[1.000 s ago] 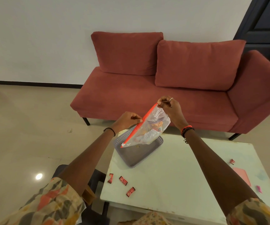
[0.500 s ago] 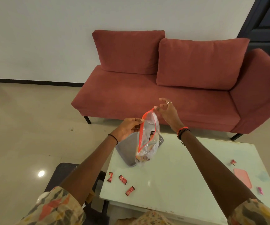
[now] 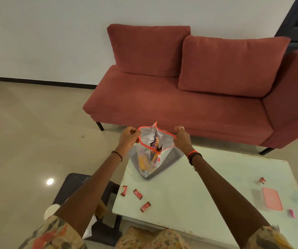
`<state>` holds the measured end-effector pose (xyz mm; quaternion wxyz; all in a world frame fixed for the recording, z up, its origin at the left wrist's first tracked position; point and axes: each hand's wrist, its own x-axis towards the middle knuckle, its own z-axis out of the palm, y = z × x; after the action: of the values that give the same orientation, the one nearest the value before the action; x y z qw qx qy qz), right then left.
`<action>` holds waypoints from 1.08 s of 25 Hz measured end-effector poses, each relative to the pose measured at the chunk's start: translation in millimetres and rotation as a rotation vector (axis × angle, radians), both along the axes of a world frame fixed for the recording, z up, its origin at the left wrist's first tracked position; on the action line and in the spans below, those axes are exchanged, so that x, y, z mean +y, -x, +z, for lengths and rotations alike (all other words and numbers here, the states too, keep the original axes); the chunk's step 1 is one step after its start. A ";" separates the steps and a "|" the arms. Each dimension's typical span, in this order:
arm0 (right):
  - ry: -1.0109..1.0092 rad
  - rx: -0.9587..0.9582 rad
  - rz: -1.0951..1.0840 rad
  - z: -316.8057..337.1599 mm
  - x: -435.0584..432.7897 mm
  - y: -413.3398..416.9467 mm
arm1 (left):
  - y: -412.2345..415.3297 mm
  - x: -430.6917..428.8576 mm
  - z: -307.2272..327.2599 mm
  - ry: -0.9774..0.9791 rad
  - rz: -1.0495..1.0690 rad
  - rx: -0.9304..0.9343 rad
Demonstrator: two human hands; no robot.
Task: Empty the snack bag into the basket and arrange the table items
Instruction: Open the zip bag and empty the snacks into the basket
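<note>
Just over the grey basket (image 3: 173, 158) hangs the clear snack bag (image 3: 150, 141), its red-edged mouth spread wide. The left hand (image 3: 128, 136) pinches one rim and the right hand (image 3: 182, 139) the other, fingers curled tight on the plastic. The basket sits at the table's (image 3: 189, 194) far left corner. Nearer than the basket, three red candies (image 3: 137, 194) lie by the left edge. Bare tabletop runs rightward from it to a pink box (image 3: 272, 198).

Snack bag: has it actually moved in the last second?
Yes. Against the grey basket, the snack bag has swung from slanting above it to hanging upright, its bottom down at the basket's near corner.
</note>
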<state>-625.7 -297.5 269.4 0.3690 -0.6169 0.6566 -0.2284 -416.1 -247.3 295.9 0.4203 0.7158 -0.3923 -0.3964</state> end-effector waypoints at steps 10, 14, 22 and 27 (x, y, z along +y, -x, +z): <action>0.320 0.355 0.199 -20.0 22.1 -45.9 | -31.9 10.1 -25.3 0.059 -0.118 -0.214; 0.392 0.631 0.763 -27.4 23.6 -89.3 | -46.0 2.1 -35.9 0.053 -0.185 -0.297; 0.185 0.909 0.935 -73.9 -5.3 -144.9 | -71.4 -14.6 -31.2 0.064 -0.277 -0.288; 0.253 1.014 0.934 -82.4 -26.0 -156.5 | -78.9 -20.7 -36.5 0.092 -0.301 -0.275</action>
<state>-469.2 -323.5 187.0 0.0024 -0.9031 0.3823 0.1954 -337.2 -268.1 259.3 0.3311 0.6764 -0.5663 -0.3350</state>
